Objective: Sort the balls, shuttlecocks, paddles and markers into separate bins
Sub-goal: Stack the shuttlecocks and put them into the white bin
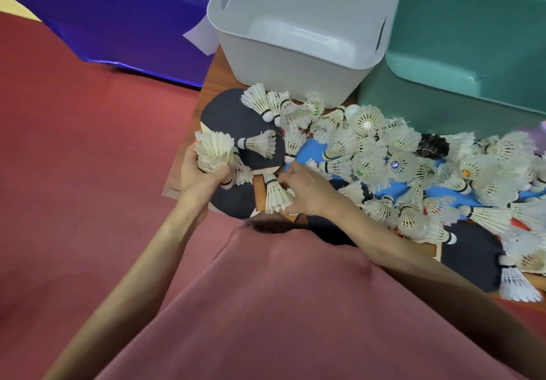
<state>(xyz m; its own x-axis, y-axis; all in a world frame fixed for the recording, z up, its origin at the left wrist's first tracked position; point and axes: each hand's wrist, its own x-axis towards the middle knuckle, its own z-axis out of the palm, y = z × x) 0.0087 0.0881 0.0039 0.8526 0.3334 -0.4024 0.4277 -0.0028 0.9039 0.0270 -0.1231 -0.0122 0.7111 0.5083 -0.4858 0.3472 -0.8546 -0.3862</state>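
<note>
at nine o'clock the left hand (198, 176) is curled around a nested stack of shuttlecocks (213, 150); at centre the right hand (304, 190) pinches one shuttlecock (275, 193) over a black paddle (236, 119); the pile (413, 167) spreads to three o'clock on the table (189, 155). they look featherlight and crushable, best gripped by the cork

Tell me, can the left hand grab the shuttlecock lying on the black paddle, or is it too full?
Probably not easily. The left hand is already wrapped around a stack of shuttlecocks. The lone shuttlecock lies right beside it on the black paddle, uncovered, so the way is free, but the fingers look occupied.
</note>
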